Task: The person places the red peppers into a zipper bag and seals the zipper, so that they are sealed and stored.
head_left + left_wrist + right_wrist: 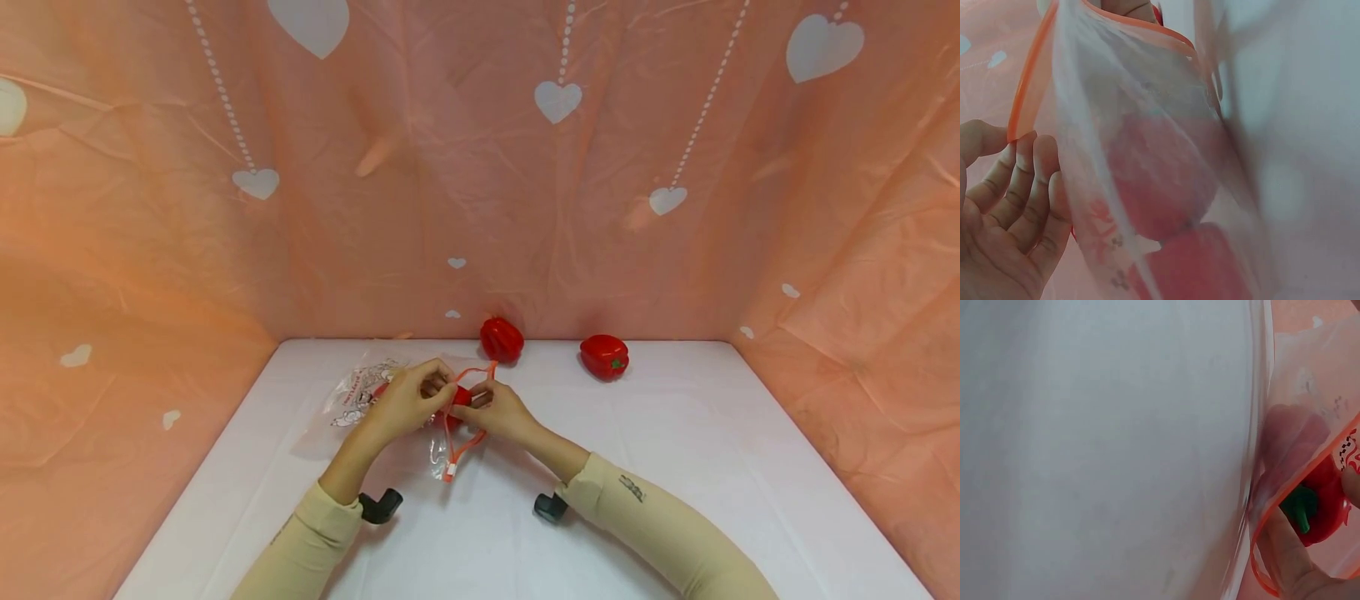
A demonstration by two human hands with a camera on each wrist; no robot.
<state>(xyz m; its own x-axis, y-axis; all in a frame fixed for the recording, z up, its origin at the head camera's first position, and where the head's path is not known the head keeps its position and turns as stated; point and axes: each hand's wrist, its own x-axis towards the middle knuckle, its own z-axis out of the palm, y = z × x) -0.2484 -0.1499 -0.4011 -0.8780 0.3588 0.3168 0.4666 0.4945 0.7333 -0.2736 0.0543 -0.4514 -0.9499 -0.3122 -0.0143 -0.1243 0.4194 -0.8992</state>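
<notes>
Step in hand, by the look of it: loading the clear zip bag (420, 400), held near the table (675, 467) back edge, just in front-left of the rear pepper (502, 339). Its orange rim was pinched open by left hand (401, 404) and right hand (501, 412), fingers curled on it. Red peppers (1166, 187) were seen inside. A second loose pepper (604, 356) lay right of the rear one. Next move probably called for one hand freed, mouth kept open.

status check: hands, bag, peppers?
Left hand and right hand both grip the orange-rimmed clear bag, mouth held open. Red pepper sits inside. Two loose red peppers behind on white table. Nothing obstructing.
</notes>
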